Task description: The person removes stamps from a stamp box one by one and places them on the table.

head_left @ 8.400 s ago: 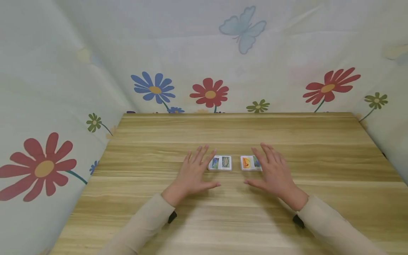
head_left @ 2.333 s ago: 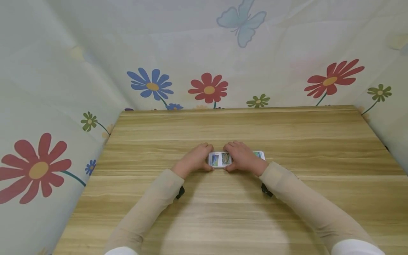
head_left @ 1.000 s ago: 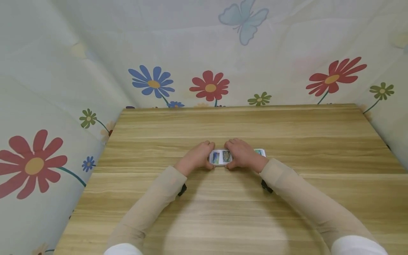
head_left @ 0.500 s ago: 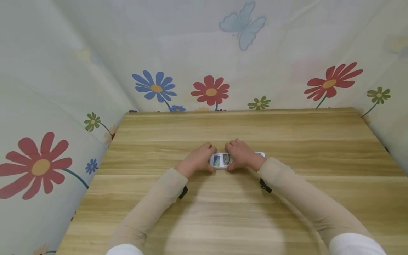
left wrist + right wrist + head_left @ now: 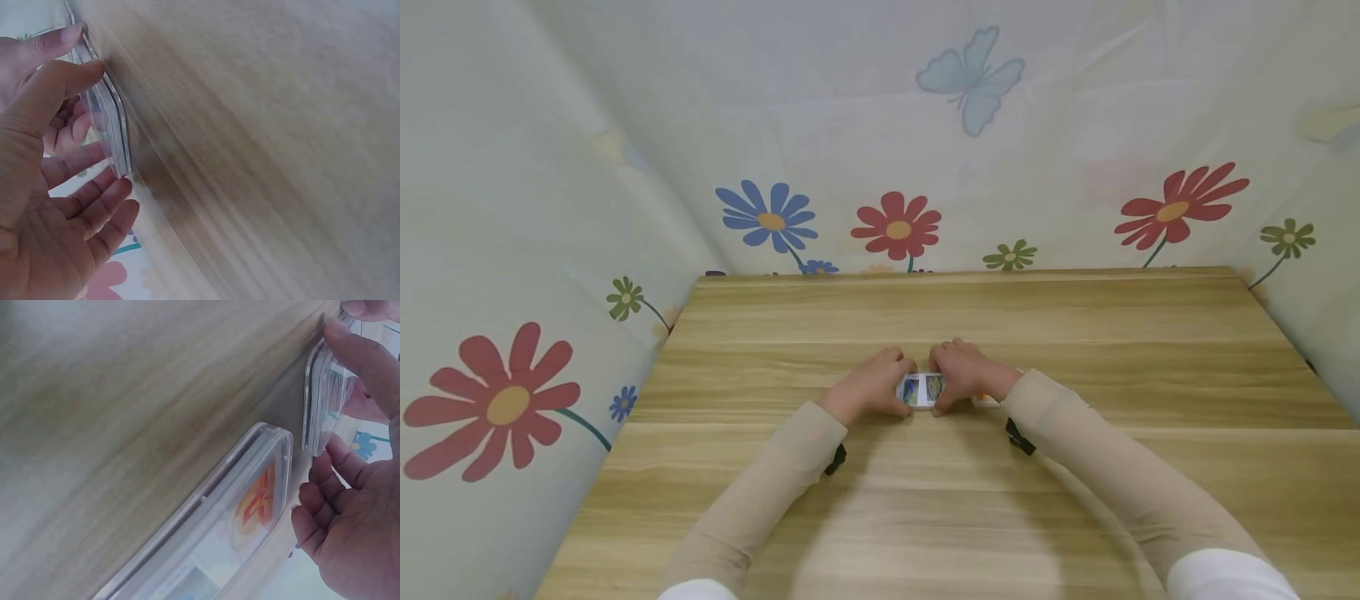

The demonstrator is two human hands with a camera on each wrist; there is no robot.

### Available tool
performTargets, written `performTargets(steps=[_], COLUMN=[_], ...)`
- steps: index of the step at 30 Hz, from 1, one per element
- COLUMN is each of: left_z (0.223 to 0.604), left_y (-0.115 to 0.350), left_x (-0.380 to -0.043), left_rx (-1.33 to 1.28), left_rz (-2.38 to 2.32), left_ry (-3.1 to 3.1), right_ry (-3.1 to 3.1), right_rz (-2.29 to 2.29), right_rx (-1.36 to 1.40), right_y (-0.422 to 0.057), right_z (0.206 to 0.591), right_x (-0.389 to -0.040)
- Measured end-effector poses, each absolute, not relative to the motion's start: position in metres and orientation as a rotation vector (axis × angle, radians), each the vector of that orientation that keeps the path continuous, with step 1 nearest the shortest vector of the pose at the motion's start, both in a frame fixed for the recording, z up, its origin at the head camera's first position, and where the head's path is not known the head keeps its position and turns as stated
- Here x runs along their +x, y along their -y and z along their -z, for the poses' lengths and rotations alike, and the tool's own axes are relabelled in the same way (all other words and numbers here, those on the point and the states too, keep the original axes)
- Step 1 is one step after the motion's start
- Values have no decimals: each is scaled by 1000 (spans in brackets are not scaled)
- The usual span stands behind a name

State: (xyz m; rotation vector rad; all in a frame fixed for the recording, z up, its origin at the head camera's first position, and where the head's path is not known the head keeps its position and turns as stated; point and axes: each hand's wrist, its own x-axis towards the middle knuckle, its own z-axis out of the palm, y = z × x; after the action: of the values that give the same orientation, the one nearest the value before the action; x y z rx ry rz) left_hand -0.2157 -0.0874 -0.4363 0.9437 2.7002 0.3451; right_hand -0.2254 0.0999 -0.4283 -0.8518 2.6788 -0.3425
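Observation:
A small clear plastic case of picture cards (image 5: 924, 390) lies near the middle of the wooden table, between both hands. My left hand (image 5: 871, 383) grips its left end, with the thumb on the near edge and fingertips on the far edge. At the other end my right hand (image 5: 961, 372) holds it the same way. In the left wrist view the case (image 5: 107, 122) shows layered clear edges. A second clear case (image 5: 250, 506) with an orange picture lies beside the right hand, apart from the first; the right wrist partly hides it in the head view.
The wood-grain table (image 5: 925, 517) extends on all sides of the two cases. Behind it and at both sides hangs a pale cloth (image 5: 820, 108) printed with flowers and a butterfly.
Earlier, both hands were spread over the two cases, one each. The right hand has since moved left, and both now grip the left case. Over the last second the hands have barely moved.

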Motion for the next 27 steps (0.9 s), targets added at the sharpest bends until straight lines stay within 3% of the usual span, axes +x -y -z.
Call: performTargets(steps=[27], left_z=[431], left_y=[83], left_x=[-218], left_rx=[994], left_rz=[-365], left_ry=[-2660], right_ry=[-2583], right_rz=[137], right_rx=[-809], right_y=[-86], right_z=[428], right_x=[-239])
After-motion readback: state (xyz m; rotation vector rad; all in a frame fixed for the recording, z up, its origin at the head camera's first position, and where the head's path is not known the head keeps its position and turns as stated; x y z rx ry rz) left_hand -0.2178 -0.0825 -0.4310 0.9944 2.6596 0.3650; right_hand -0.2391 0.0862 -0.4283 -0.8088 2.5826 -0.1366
